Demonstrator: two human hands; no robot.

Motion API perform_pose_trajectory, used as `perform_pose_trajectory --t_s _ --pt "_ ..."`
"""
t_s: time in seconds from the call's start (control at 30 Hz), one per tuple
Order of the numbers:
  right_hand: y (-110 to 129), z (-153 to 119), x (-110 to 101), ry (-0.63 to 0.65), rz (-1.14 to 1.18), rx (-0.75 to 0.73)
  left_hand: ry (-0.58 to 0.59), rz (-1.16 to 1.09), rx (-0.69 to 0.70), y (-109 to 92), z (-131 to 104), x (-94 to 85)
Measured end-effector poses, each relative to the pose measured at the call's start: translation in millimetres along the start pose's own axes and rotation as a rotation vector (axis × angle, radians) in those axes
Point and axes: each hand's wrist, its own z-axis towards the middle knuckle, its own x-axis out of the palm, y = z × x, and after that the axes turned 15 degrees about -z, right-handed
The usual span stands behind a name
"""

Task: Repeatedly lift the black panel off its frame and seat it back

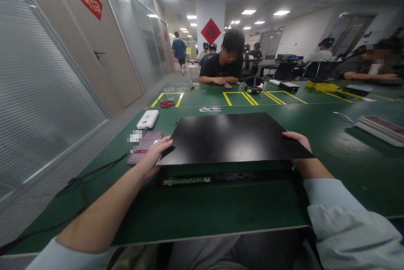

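"Where is the black panel [232, 137]?"

"Raised over the bench [214, 217], towards its near edge, lying nearly flat."

"What holds it?"

"The left hand [158, 155] is closed round its left edge, fingertips on the upper face. The right hand [299, 141] is closed on the right edge, also with fingertips on top."

"And beneath?"

"A dark strip [252, 176] with a green circuit board [186, 181] shows below the panel's near edge; in that shadow I can't tell whether the two are joined."

"Anything by the bench's left edge?"

"A phone [143, 151] just beside the left hand, a white power bank [147, 119] past it, and red scissors [167, 103] farther towards the far left corner"
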Motion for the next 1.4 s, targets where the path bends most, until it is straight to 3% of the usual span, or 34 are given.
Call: perform_pose_trajectory --t_s 0.1,0.2,0.3,0.53,0.7,0.9,1.2,1.4 --pt "-3 -8 5 0.175 -0.076 0.085 -0.038 -0.043 -0.047 1 1 -4.0" --pt "-10 -8 7 0.245 -0.094 -0.02 -0.07 -0.096 -0.043 2 4 -6.9" --pt "-13 -3 7 0.204 -0.127 -0.073 -0.091 -0.112 -0.021 4 7 -7.5" --pt "-9 14 2 0.175 -0.179 0.042 -0.134 -0.118 -0.043 6 5 -6.0" --pt "-14 15 1 0.184 -0.148 -0.014 -0.124 -0.144 -0.044 7 6 -5.7" --pt "-12 16 1 0.098 -0.228 -0.121 -0.265 -0.17 -0.027 0 4 0.0" --pt "-12 9 3 0.086 -0.375 -0.195 -0.284 -0.284 0.008 -8 -3 9.3" --pt "-10 8 1 0.006 -0.469 -0.258 -0.283 -0.258 -0.002 -9 -4 10.6"
